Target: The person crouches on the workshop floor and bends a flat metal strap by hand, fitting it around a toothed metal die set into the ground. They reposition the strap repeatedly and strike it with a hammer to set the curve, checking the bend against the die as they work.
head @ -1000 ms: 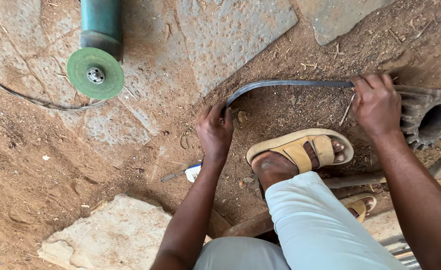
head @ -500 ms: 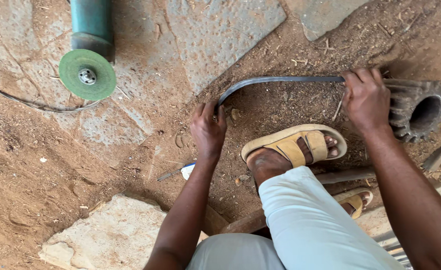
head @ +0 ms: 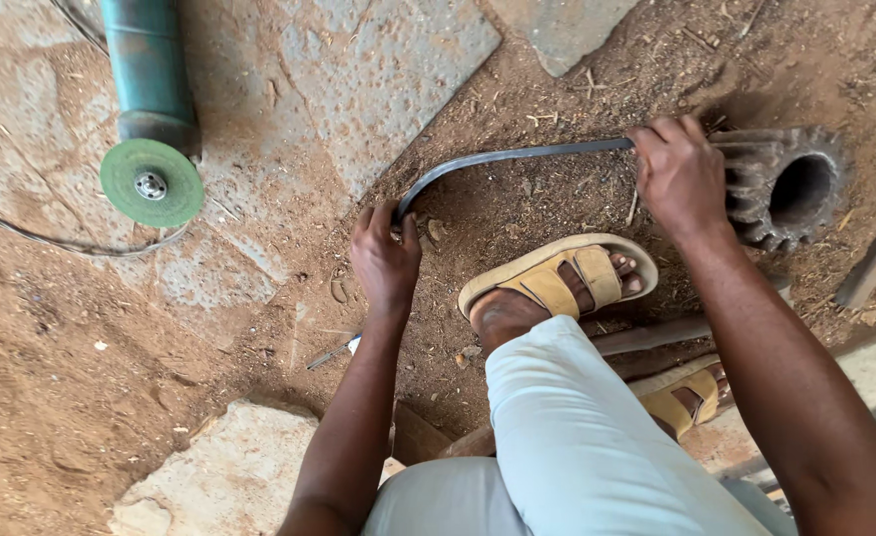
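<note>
We record bare ground (head: pixel 61 397) of red dirt and flat stones, seen from above. On it lies a curved metal strip (head: pixel 497 157), its long axis running left to right, bowed upward and dropping at its left end. Both hands are on it, one at each end, so neither is nearer than the other. The right hand (head: pixel 678 179) is closed over the right end, fingers wrapped round the strip, just beside a heavy toothed gear (head: pixel 790 184). The left hand (head: pixel 385 256) is closed on the lower left end, fingers curled tight and pressing it to the ground. A sandalled foot (head: pixel 557 283) stands between the hands, below the strip. A green angle grinder (head: pixel 150 119) lies well apart, upper left.
</note>
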Demonstrator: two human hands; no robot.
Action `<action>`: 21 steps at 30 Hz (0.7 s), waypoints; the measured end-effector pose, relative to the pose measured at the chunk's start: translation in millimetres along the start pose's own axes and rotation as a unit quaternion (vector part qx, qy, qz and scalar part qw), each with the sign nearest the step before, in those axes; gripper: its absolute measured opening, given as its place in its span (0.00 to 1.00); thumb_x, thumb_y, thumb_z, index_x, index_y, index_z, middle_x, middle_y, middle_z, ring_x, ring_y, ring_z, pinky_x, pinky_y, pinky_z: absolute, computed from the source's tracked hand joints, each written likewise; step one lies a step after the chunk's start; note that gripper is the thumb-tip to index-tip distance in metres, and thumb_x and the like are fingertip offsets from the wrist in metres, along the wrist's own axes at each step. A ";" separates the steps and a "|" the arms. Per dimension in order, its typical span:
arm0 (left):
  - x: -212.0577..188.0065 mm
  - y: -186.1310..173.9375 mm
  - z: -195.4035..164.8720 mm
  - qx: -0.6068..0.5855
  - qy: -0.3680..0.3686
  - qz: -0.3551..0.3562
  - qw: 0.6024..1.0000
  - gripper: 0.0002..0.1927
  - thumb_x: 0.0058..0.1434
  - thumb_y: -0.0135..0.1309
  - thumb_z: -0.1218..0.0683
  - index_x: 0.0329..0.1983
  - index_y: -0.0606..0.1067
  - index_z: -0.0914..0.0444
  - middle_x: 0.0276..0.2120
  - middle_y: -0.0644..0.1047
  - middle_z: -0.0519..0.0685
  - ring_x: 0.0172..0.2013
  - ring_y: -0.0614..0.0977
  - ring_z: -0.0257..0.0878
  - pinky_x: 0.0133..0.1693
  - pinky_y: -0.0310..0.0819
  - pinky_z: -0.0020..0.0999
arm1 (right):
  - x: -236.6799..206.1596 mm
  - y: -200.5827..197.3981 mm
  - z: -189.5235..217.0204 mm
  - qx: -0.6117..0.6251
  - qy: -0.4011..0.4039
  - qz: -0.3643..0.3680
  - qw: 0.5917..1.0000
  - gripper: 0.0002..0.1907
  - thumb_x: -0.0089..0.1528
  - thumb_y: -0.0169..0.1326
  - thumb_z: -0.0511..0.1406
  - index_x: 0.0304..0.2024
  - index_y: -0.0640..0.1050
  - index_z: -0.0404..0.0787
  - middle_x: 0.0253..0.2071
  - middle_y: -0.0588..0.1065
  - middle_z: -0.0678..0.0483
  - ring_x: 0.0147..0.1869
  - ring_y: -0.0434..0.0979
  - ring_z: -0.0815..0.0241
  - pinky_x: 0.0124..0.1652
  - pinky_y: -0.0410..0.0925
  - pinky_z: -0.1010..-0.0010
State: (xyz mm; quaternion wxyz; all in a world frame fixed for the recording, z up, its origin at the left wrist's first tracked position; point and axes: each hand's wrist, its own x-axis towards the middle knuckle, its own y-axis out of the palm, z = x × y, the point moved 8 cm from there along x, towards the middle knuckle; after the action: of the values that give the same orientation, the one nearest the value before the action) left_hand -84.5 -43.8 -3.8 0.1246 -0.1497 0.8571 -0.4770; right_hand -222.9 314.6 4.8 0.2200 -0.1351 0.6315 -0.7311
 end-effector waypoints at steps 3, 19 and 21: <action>2.5 -4.7 -2.9 -0.001 0.006 -0.006 1.000 0.06 0.60 0.63 0.59 0.40 0.82 0.66 0.32 0.83 0.53 0.29 0.83 0.41 0.31 0.79 0.37 | 2.0 3.1 -5.1 0.010 0.010 0.008 1.000 0.08 0.71 0.56 0.30 0.51 0.84 0.39 0.48 0.82 0.45 0.50 0.81 0.50 0.46 0.78 0.60; 4.8 7.2 10.4 -0.005 -0.037 0.006 0.999 0.06 0.63 0.63 0.59 0.41 0.84 0.65 0.36 0.84 0.57 0.27 0.85 0.39 0.22 0.79 0.30 | 0.7 3.7 -1.9 0.007 -0.024 -0.023 0.999 0.06 0.74 0.56 0.30 0.49 0.84 0.35 0.48 0.82 0.44 0.50 0.82 0.51 0.42 0.79 0.63; 6.6 5.0 8.1 -0.030 -0.036 -0.008 0.999 0.06 0.63 0.63 0.57 0.42 0.83 0.64 0.35 0.84 0.55 0.29 0.86 0.37 0.26 0.82 0.29 | 0.2 2.4 -1.0 0.007 -0.021 -0.028 0.999 0.06 0.75 0.56 0.30 0.50 0.84 0.35 0.48 0.82 0.43 0.50 0.82 0.50 0.42 0.79 0.63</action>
State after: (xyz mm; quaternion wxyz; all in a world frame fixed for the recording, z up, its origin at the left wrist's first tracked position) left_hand -88.4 -50.1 -12.8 0.1473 -0.1770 0.8645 -0.4467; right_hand -223.2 315.2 2.2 0.2135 -0.1665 0.6174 -0.7386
